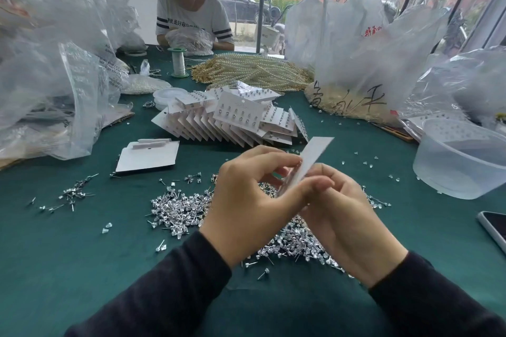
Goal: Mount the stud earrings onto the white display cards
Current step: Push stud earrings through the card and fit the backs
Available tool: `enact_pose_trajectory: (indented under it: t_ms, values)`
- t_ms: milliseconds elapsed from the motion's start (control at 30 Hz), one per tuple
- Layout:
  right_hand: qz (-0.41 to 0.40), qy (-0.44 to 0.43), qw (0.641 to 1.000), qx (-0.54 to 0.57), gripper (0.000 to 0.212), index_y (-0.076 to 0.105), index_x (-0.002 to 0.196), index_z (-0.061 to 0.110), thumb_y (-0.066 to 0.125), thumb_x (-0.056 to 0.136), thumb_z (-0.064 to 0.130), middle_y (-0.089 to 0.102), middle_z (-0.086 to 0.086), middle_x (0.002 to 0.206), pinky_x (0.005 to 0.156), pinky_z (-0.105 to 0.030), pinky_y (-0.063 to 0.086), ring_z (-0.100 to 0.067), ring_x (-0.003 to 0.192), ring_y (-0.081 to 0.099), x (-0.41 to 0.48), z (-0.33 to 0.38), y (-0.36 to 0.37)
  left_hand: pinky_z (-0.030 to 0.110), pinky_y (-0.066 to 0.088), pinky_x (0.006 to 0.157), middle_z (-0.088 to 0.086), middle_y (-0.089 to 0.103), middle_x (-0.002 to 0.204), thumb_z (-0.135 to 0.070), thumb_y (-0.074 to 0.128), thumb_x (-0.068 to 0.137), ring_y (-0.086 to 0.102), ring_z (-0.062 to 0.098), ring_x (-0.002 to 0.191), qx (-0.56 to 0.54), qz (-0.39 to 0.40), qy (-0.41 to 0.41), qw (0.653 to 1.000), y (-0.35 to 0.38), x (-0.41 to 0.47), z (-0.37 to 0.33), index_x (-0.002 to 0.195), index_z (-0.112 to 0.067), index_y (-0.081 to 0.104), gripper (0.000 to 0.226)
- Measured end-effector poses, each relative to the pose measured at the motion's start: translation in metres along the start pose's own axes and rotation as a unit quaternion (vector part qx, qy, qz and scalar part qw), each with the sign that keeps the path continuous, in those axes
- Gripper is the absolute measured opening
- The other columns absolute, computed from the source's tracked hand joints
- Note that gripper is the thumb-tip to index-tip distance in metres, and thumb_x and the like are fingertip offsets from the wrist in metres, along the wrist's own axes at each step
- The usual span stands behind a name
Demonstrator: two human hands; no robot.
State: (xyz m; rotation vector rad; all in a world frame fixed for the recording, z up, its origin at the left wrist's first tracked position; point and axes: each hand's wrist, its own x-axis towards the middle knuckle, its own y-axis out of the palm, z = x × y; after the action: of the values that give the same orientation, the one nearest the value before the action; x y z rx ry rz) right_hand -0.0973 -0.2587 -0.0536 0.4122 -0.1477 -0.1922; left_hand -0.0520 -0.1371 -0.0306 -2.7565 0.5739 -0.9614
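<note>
A white display card (315, 156) stands tilted above the green table, seen almost edge-on. My left hand (246, 200) pinches its lower part with thumb and fingers curled. My right hand (342, 216) grips the card's bottom end from the right. Whether a stud is between my fingers is hidden. Under both hands lies a heap of loose silver stud earrings (178, 208). A smaller scatter of studs (74, 194) lies to the left. Blank white cards (147, 157) lie flat at the left. Filled cards (232, 120) are fanned in a stack behind.
A clear plastic tub (462, 164) stands at the right, a phone (495, 227) at the right edge. Pearl strands (252, 68), a thread spool (179, 63) and plastic bags (49, 76) crowd the back and left. Another person (191, 13) sits across the table.
</note>
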Motion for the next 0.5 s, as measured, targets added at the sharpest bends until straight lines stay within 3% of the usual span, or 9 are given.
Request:
enact_pose_trajectory:
  t_ms: [133, 267, 367, 433, 500]
  values:
    - [-0.048, -0.095, 0.975, -0.197, 0.009, 0.061, 0.069, 0.015, 0.070, 0.070, 0.015, 0.065, -0.008, 0.075, 0.064, -0.033, 0.046, -0.020, 0.069, 0.055, -0.002, -0.001, -0.001, 0.029, 0.056, 0.065, -0.004, 0.072, 0.074, -0.027, 0.066, 0.076, 0.067, 0.009, 0.071, -0.014, -0.003, -0.040, 0.999, 0.002, 0.000, 0.004, 0.082, -0.018, 0.073, 0.013]
    - [-0.067, -0.207, 0.885, -0.411, 0.009, 0.061, 0.072, 0.010, 0.066, 0.078, 0.005, 0.059, -0.002, 0.089, 0.054, -0.036, 0.046, -0.018, 0.072, 0.057, -0.002, -0.003, 0.000, 0.031, 0.054, 0.061, 0.006, 0.070, 0.067, -0.009, 0.063, 0.080, 0.066, 0.021, 0.064, -0.038, -0.027, -0.093, 0.995, 0.000, 0.003, 0.013, 0.069, -0.010, 0.068, 0.012]
    - [-0.051, -0.236, 0.853, -0.463, 0.008, 0.061, 0.072, 0.010, 0.066, 0.077, 0.015, 0.055, 0.002, 0.093, 0.057, -0.032, 0.046, -0.016, 0.077, 0.055, -0.003, -0.003, 0.003, 0.033, 0.056, 0.062, 0.009, 0.072, 0.072, -0.004, 0.061, 0.082, 0.068, 0.024, 0.066, -0.086, -0.029, -0.157, 0.983, 0.000, 0.004, 0.016, 0.072, -0.009, 0.069, 0.013]
    - [-0.038, -0.241, 0.851, -0.465, 0.012, 0.061, 0.071, 0.011, 0.064, 0.078, 0.021, 0.054, 0.005, 0.096, 0.063, -0.023, 0.046, -0.011, 0.087, 0.054, -0.002, 0.005, 0.000, 0.028, 0.057, 0.055, 0.001, 0.073, 0.070, -0.004, 0.060, 0.084, 0.067, 0.014, 0.064, -0.127, -0.038, -0.214, 0.968, 0.001, 0.004, 0.018, 0.071, -0.014, 0.068, 0.018]
    - [-0.074, -0.241, 0.836, -0.487, 0.013, 0.062, 0.071, 0.013, 0.064, 0.082, 0.021, 0.054, 0.007, 0.093, 0.065, -0.018, 0.045, -0.007, 0.086, 0.054, 0.001, 0.019, -0.011, 0.021, 0.053, 0.050, -0.006, 0.071, 0.065, -0.006, 0.057, 0.086, 0.065, 0.005, 0.059, -0.170, -0.052, -0.267, 0.947, -0.001, 0.006, 0.019, 0.072, -0.016, 0.065, 0.019]
